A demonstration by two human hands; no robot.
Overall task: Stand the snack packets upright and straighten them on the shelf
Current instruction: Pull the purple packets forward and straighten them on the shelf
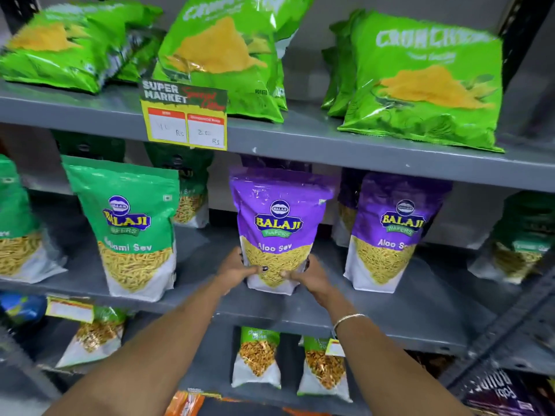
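Observation:
A purple Aloo Sev packet (277,223) stands upright in the middle of the grey middle shelf (210,298). My left hand (237,267) grips its lower left corner and my right hand (309,274) grips its lower right corner, thumbs across the front. A second purple Aloo Sev packet (393,232) stands upright to the right, with another purple one partly hidden behind it. A green Ratlami Sev packet (132,226) stands to the left, leaning slightly.
Bright green chip bags (426,82) lean and lie on the top shelf (330,142) behind a yellow price tag (184,115). More green packets stand at both ends of the middle shelf. Small snack packets (258,357) stand on the lower shelf.

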